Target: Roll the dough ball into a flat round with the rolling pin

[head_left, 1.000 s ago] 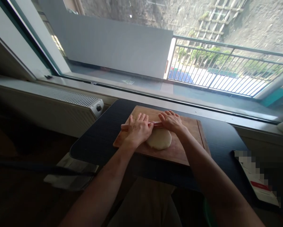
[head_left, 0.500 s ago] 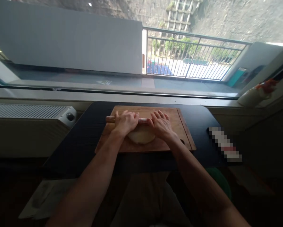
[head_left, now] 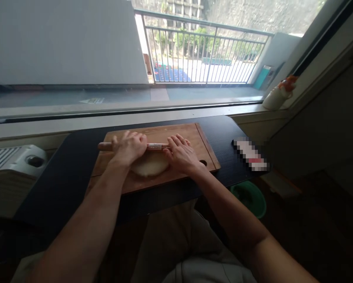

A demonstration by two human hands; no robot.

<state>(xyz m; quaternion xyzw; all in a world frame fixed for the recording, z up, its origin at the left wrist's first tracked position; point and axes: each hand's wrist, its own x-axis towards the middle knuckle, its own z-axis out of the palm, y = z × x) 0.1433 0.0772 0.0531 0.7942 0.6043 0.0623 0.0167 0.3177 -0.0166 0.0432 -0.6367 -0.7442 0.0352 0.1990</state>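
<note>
A wooden rolling pin [head_left: 155,146] lies crosswise over a pale, flattened round of dough [head_left: 150,165]. My left hand [head_left: 130,146] is closed over the pin, and the pin's left end sticks out past it. On the right part of the pin rests my right hand [head_left: 180,152], its fingers bent over the top; the pin's right end is hidden beneath it. The dough's far part is covered by the pin and my hands. Both pin and dough are on a wooden cutting board [head_left: 191,135], which lies at a slant on a black table.
The black table [head_left: 55,165] stands against a windowsill [head_left: 182,114]. At its right edge lies a blurred-out flat object [head_left: 251,154]. A green basin [head_left: 253,200] is on the floor at right, a white radiator [head_left: 17,161] at left, and a white jug [head_left: 275,98] on the sill.
The view has turned right, so the board and hands appear further left and tilted. Both hands remain on the rolling pin, and more of the pin shows between them.
</note>
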